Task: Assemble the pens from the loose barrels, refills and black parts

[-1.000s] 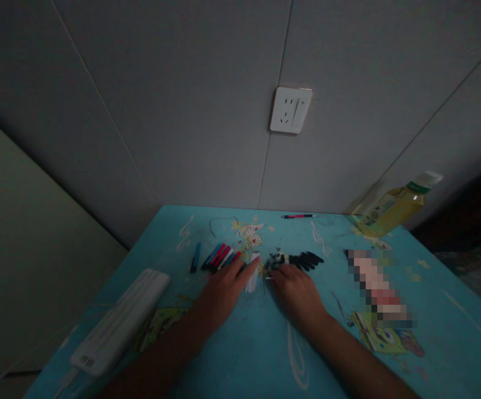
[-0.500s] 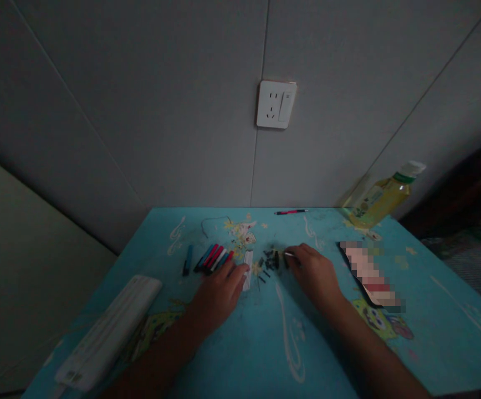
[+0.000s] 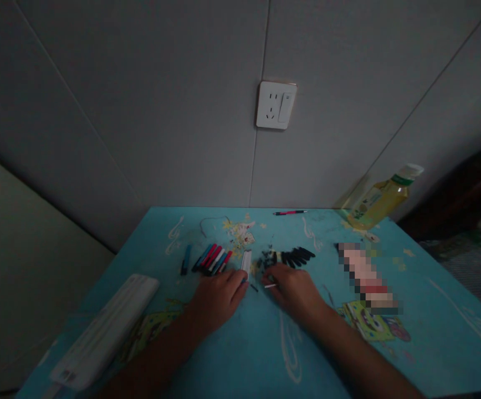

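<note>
My left hand (image 3: 219,296) is closed at the near end of a row of thin white sticks (image 3: 246,259); whatever its fingertips pinch is too small to make out. A short dark piece (image 3: 254,287) lies just right of those fingertips. My right hand (image 3: 294,291) is closed on a thin white stick (image 3: 270,285), which points left towards my left hand. Beyond my right hand are small dark bits (image 3: 265,259) and a fanned row of black pen-like tubes (image 3: 299,256). Left of the white sticks lie several blue, red and white pen-like tubes (image 3: 212,257) with dark ends.
A separate blue tube (image 3: 187,259) lies farther left. A white power strip (image 3: 107,332) is at the table's left edge. On the right lie a blurred phone-like object (image 3: 367,274) and a bottle of yellow liquid (image 3: 378,202). A red-black pen (image 3: 290,213) rests near the wall.
My right hand has moved left and nearer to me with the thin white stick, uncovering the black tubes. My left hand has slid down to the near end of the white sticks.
</note>
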A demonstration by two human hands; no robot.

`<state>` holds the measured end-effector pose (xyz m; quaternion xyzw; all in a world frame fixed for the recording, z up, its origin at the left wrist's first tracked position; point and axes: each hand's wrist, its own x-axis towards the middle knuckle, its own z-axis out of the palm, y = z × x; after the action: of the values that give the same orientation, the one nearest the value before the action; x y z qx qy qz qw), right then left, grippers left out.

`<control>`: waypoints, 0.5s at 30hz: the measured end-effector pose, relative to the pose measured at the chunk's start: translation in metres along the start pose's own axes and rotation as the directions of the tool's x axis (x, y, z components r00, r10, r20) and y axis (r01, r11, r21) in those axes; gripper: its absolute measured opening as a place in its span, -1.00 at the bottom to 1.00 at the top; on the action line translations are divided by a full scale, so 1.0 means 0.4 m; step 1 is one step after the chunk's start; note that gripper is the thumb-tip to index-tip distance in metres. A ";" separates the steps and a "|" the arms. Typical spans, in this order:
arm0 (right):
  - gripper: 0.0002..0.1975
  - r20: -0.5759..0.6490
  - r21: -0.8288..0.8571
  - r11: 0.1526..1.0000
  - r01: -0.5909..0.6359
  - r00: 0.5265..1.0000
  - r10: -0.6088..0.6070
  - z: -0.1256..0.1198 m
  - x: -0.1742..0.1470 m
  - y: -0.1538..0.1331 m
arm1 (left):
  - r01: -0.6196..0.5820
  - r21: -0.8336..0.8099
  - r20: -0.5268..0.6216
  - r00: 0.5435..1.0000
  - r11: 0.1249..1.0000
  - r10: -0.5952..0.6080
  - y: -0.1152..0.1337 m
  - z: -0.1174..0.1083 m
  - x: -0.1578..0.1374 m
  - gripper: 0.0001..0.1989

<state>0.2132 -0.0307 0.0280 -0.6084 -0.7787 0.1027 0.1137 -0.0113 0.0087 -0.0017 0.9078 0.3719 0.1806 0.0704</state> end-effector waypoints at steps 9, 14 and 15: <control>-0.85 0.116 -0.052 0.997 0.051 0.992 -0.044 0.046 -0.010 -0.058 | -0.087 -0.248 -0.169 0.985 0.965 0.045 0.006 -0.010 -0.007 -0.90; -0.84 0.109 -0.087 0.994 0.063 0.993 -0.053 0.047 -0.011 -0.055 | -0.281 -0.336 -0.245 0.948 0.899 0.205 0.018 -0.032 -0.017 -0.89; -0.84 0.106 -0.093 0.994 0.062 0.993 -0.052 0.048 -0.011 -0.055 | -0.313 -0.353 -0.258 0.938 0.882 0.230 0.019 -0.036 -0.017 -0.88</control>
<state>0.1884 -0.0407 0.0162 -0.5845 -0.8047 0.0931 0.0467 -0.0163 -0.0019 0.0117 0.8948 0.2024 0.3532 0.1835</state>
